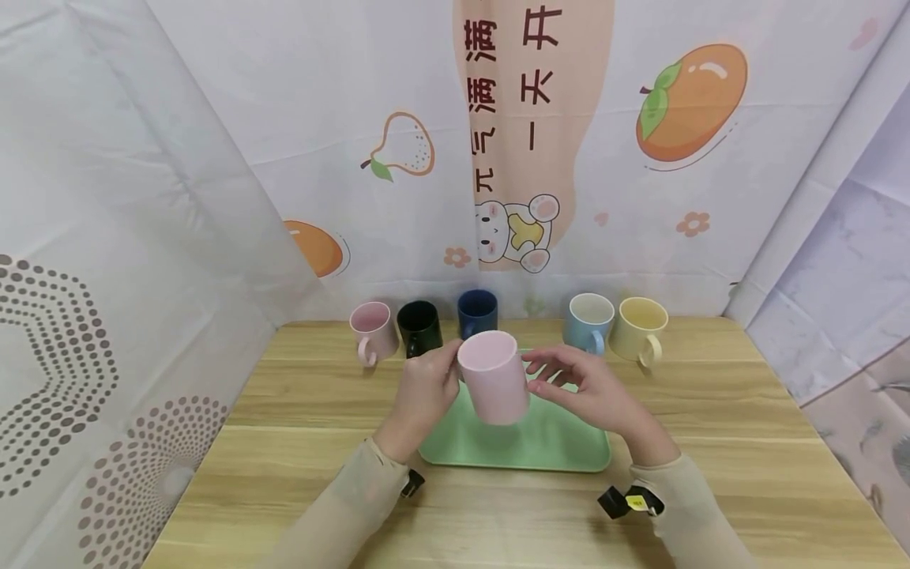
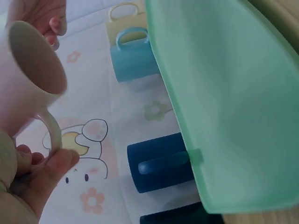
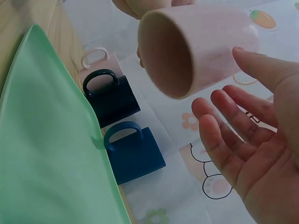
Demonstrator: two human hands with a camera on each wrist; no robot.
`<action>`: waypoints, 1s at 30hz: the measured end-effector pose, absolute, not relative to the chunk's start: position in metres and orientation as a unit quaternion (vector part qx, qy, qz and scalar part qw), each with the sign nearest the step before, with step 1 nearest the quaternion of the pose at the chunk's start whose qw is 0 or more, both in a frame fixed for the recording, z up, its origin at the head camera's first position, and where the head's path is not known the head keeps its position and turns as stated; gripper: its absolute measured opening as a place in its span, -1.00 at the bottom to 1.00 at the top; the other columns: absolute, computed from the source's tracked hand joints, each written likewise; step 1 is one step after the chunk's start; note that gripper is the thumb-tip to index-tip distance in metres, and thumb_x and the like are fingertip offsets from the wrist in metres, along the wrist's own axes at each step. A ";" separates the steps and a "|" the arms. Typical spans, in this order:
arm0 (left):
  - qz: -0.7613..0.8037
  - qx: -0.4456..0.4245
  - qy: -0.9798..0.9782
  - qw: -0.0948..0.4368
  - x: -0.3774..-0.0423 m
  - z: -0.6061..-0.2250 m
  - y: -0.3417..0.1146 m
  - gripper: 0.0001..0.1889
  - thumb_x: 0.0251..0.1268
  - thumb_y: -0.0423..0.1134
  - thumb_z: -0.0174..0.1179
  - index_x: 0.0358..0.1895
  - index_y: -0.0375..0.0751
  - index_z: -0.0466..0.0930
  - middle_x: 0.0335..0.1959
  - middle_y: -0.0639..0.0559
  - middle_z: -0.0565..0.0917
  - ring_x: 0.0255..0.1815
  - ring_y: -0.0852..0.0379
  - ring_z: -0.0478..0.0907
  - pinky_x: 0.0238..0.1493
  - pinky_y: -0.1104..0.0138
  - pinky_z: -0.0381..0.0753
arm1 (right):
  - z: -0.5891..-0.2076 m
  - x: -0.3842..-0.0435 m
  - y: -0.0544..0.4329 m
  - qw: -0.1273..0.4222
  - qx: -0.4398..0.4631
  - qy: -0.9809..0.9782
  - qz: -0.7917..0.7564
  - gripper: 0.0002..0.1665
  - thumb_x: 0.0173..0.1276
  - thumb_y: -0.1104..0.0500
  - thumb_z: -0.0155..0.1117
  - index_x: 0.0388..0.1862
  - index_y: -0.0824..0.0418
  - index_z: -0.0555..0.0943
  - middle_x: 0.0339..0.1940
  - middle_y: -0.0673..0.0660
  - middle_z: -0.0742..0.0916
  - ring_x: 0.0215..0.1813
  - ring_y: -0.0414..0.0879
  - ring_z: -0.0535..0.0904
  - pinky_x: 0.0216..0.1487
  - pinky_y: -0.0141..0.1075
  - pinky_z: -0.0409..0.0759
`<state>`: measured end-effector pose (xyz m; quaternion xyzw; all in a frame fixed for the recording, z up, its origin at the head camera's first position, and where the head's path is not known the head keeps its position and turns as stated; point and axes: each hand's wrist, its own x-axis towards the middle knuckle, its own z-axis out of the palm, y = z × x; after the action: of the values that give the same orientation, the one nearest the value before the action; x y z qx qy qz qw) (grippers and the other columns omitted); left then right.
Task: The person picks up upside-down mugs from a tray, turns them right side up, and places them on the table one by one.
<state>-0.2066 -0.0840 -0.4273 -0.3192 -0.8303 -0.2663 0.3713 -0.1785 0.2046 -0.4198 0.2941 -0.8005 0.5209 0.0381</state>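
A pale pink mug is held upside down above a green tray, its base facing up in the head view. My left hand grips the mug by its handle, thumb and fingers closing on it in the left wrist view. The mouth of the mug points down toward the tray side in both wrist views. On the mug's other side, my right hand has its fingers spread and relaxed. Its thumb overlaps the mug's wall in the right wrist view, while the other fingers stay apart from it.
Along the back edge of the wooden table stand several upright mugs: pink, black, dark blue, light blue and yellow. A printed cloth hangs right behind them.
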 end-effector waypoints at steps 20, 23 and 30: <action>-0.637 -0.199 -0.742 0.069 -0.208 -0.445 -0.060 -0.86 0.35 -0.62 0.18 -0.28 -0.53 0.74 -0.55 -0.25 0.76 -0.62 0.29 0.66 -0.52 0.30 0.72 | -0.430 -0.182 0.193 0.014 0.291 -0.777 0.557 -0.65 0.55 0.37 0.40 0.26 0.34 0.69 -0.09 0.13 0.81 -0.16 -0.05 0.77 -0.21 -0.21 0.81; -0.719 -0.163 -0.676 -0.011 -0.206 -0.449 -0.053 -0.83 0.44 -0.60 0.16 -0.06 -0.63 0.72 -0.51 -0.29 0.78 -0.60 0.16 0.76 -0.46 0.16 0.82 | -0.430 -0.182 0.189 0.001 0.290 -0.765 0.575 -0.67 0.56 0.40 0.37 0.25 0.39 0.67 -0.09 0.20 0.80 -0.18 -0.03 0.77 -0.25 -0.18 0.82; -0.753 -0.124 -0.645 -0.042 -0.205 -0.452 -0.041 -0.80 0.52 -0.56 0.06 -0.23 -0.64 0.66 -0.49 -0.24 0.78 -0.62 0.15 0.74 -0.49 0.23 0.80 | -0.426 -0.177 0.183 -0.014 0.244 -0.771 0.588 -0.71 0.61 0.31 0.36 0.22 0.38 0.70 -0.04 0.20 0.82 -0.14 0.04 0.80 -0.16 -0.20 0.80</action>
<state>-0.2046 -0.0408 -0.4522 -0.1235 -0.6447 -0.7532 -0.0422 -0.1770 0.1831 -0.4255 0.2443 -0.7709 0.5880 -0.0142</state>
